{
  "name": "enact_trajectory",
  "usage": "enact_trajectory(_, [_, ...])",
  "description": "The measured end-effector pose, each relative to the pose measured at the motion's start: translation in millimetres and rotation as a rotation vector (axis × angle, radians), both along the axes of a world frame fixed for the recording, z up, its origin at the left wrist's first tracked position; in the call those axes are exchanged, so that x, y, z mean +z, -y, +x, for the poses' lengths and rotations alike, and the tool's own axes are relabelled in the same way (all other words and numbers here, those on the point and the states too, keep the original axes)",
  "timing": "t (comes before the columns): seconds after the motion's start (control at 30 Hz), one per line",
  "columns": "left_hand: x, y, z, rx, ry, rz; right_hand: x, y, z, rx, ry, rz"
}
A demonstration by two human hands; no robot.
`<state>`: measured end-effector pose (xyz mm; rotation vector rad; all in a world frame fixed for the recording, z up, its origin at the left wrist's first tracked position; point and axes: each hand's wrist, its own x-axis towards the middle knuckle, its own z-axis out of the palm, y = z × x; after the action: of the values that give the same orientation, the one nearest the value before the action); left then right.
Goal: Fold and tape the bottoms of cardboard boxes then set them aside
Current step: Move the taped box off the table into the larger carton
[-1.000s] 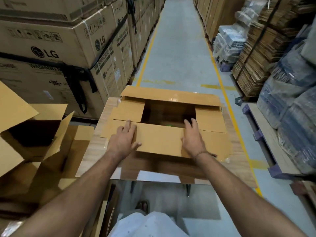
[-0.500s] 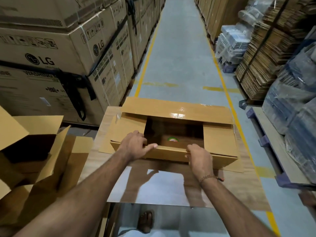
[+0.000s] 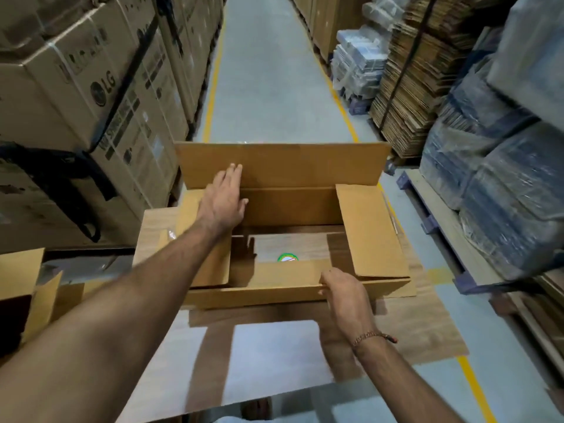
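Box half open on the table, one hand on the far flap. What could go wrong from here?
1. The left hand only presses flat on the far flap, which stands up; it may spring back.
2. The right hand grips the near flap off-centre, so the box could skew on the table.

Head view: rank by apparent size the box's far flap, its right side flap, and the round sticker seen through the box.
1. Far flap, widest, standing up, touched by the left hand.
2. Right side flap, clearly smaller.
3. Round sticker, tiny and partly hidden behind the near flap, which the right hand grips.
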<state>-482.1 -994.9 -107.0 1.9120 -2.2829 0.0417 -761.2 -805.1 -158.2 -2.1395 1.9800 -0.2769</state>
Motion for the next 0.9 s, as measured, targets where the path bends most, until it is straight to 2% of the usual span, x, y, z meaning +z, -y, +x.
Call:
enact_trajectory(0.13, [-14, 41, -4, 0.030, 0.120, 0.225, -1, 4, 2, -0.018, 0.004, -0.014])
enact_trajectory(0.3, [-32, 80, -5, 0.003, 0.158, 0.336, 6, 7, 6, -0.023, -0.022, -0.007])
enact_trajectory(0.47, [-47, 84, -1, 0.040, 0.048, 0.276, 9, 8, 13, -0.066, -0.043, -0.013])
enact_trajectory(0.67, [-46, 84, 1, 0.018, 0.111, 0.277, 7, 11, 12, -0.070, -0.047, -0.003])
enact_trajectory(0.8, [-49, 71, -5, 0.077, 0.128, 0.286, 7, 12, 13, -0.074, -0.069, 0.018])
enact_trajectory(0.9, [-42, 47, -11, 0.112, 0.152, 0.308, 8, 13, 3, 0.022, -0.101, 0.079])
